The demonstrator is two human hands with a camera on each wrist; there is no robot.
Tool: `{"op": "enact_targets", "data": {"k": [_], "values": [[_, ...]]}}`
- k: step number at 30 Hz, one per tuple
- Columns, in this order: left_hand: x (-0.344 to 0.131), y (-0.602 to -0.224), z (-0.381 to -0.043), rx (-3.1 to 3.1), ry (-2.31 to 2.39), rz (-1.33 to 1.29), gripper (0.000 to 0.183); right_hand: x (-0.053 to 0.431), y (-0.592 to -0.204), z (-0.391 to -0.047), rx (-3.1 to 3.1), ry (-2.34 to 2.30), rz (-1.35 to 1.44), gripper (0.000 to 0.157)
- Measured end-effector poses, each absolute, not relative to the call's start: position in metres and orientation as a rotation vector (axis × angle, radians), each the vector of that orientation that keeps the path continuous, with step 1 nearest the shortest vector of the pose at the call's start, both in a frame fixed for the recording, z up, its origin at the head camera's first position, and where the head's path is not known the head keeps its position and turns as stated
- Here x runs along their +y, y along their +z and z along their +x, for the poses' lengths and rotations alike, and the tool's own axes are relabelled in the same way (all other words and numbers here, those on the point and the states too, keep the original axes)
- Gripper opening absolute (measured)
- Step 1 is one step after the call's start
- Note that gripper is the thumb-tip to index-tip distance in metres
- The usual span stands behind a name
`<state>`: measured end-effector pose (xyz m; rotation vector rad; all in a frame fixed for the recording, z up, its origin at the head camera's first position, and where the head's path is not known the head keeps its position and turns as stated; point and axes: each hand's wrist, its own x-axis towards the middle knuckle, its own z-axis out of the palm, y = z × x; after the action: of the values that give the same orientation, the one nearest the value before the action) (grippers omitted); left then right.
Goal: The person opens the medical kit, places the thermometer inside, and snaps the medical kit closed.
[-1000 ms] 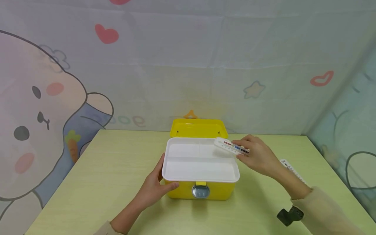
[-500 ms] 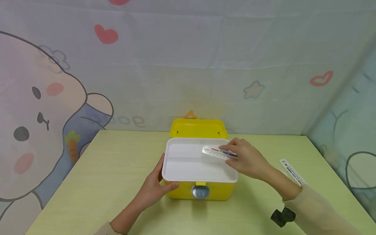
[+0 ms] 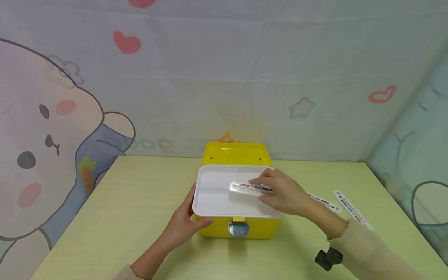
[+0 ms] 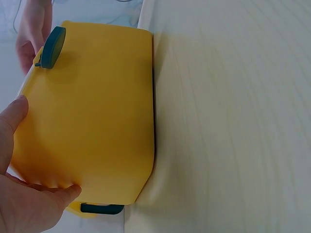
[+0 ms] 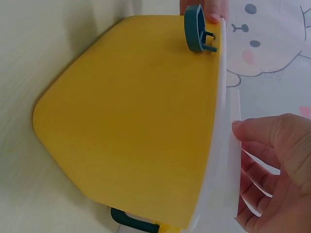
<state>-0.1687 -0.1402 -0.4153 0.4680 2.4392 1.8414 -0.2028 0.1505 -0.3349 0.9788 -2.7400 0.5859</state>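
Note:
A yellow storage box (image 3: 218,228) stands on the table, its lid (image 3: 236,153) swung back and a white divided tray (image 3: 213,204) across its top. My left hand (image 3: 183,225) grips the box's left side, thumb on the front and fingers round the side. Over the tray, my right hand (image 3: 285,192) pinches a white ruler-like strip (image 3: 241,187) with coloured labels and a printed scale. Its far end points left, while the fingers cover the near end. In the right wrist view, the strip (image 5: 235,104) runs along the tray's rim, thumb against its edge.
Two similar white strips lie on the table to the right: one (image 3: 351,209) slanting, another (image 3: 330,205) partly behind my right forearm. A round clasp (image 3: 239,229) sits on the box front. A printed cloth (image 3: 196,77) hangs behind the table (image 3: 140,194).
My right hand has carried the strip leftward and lower over the tray. As the forearm shifted, a second strip on the table came into sight. The left hand holds the same grip.

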Motion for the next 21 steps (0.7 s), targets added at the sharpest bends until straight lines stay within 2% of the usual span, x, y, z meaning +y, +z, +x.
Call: {"op": "enact_targets", "data": {"k": [21], "values": [[-0.14,-0.416,-0.169,2.446,1.841,0.465,0.103,0.129,-0.334,-0.199,-2.762,0.598,1.067,0.033]]}}
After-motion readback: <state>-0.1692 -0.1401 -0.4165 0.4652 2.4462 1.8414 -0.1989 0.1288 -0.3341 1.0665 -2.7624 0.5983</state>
